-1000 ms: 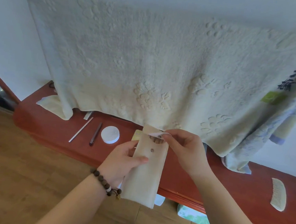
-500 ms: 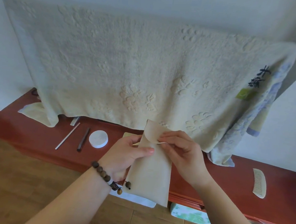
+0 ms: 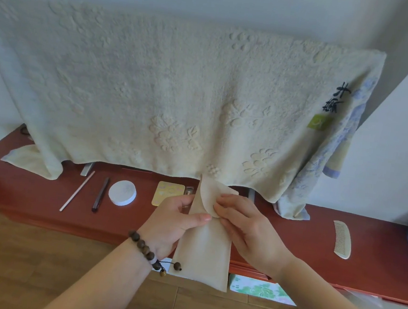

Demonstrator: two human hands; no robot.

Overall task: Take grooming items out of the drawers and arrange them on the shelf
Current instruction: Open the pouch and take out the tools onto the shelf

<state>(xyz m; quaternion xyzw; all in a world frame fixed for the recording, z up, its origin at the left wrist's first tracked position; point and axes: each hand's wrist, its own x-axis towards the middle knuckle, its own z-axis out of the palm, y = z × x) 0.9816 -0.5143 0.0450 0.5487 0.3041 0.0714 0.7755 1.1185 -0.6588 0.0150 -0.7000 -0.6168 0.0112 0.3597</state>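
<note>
Since the earlier frame the pouch's (image 3: pixel 206 239) flap has come down: it stood lifted with a snap showing beneath, and now it lies folded over the front. I also see the view has swung, so the comb (image 3: pixel 342 239) sits farther right.

My left hand (image 3: pixel 174 222) grips the pouch from its left edge, thumb laid across the front just below the flap, fingers curled behind. My right hand (image 3: pixel 245 229) has its fingertips (image 3: pixel 220 203) curled onto the flap, pressing it against the pouch; I count that grip as holding the pouch too. A bead bracelet (image 3: pixel 147 252) circles the left wrist.

I have the pouch upright in front of the red shelf (image 3: pixel 32 195), its lower end hanging past the shelf's front edge, not resting on it.

On the shelf, left of my hands, lie a yellow card (image 3: pixel 167 192), a round white tin (image 3: pixel 122 193), a dark pen (image 3: pixel 100 194) and a pale stick (image 3: pixel 77 194), each apart from the next. The comb lies well to the right, alone.

A cream towel (image 3: pixel 179 89) hangs over the wall behind, its lower edge draping onto the shelf at both ends. Wood floor (image 3: pixel 13 260) runs below.
</note>
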